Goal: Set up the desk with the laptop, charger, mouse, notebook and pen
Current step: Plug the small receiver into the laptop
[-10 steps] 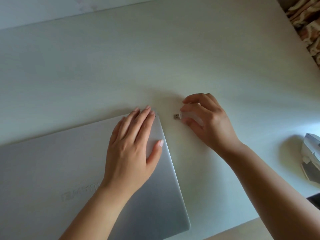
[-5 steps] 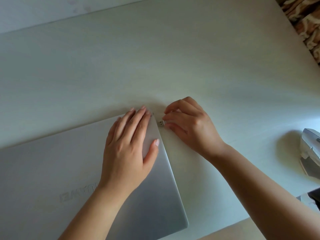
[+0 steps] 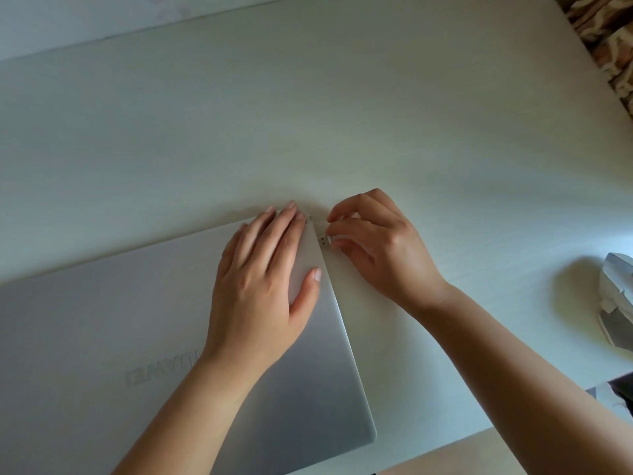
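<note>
The small USB receiver [image 3: 323,241] has been carried leftward across the bench [image 3: 308,114] over the last second. A second ago it was held clear of the laptop [image 3: 102,320], with a visible gap; now its metal end is touching, or just short of, the laptop's right side edge near the rear corner. Whether the plug has entered a port cannot be told — the port itself is not visible.

The receiver is pinched between the thumb and curled fingers of the right hand [image 3: 380,248]. The left hand [image 3: 263,286] is laid flat and open on the closed lid, grasping nothing; it has stayed in place as a brace.

The laptop is lying shut at the near left of the bench. The mouse [image 3: 616,303] is resting well apart at the right edge of the view.

The step in hand is judged to be the mouse receiver's insertion — the lid remains to be opened, and the charger, notebook and pen are not in view.
</note>
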